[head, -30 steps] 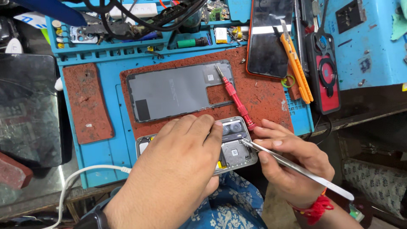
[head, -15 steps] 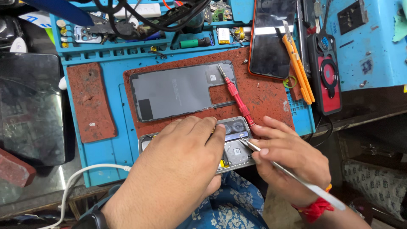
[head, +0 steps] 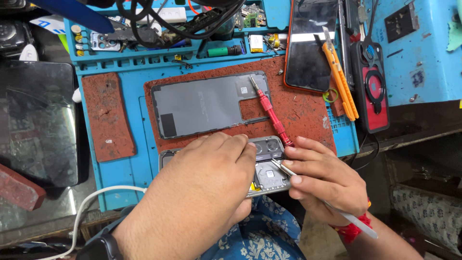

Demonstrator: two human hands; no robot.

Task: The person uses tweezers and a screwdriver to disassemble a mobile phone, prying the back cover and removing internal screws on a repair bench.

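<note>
Down at the near edge of the blue silicone work mat, both hands are on an opened grey phone with its back removed. The left hand lies flat across most of the phone, fingers together and pressing it down, so only the phone's right end with the camera block shows. The right hand is pinched shut on slim silver metal tweezers, whose tips rest on the exposed metal plate just beside the left fingertips; the tweezers' tail runs back past the wrist. Just beyond the hands, on a rust-red rough pad, lies the detached grey phone back cover, inner side up. A red-handled precision screwdriver lies slanted across the cover's right edge, its handle end close to the right index finger. Farther out past the right hand sit a dark-screened phone and an orange utility knife. A white cable curves by the left wrist.
</note>
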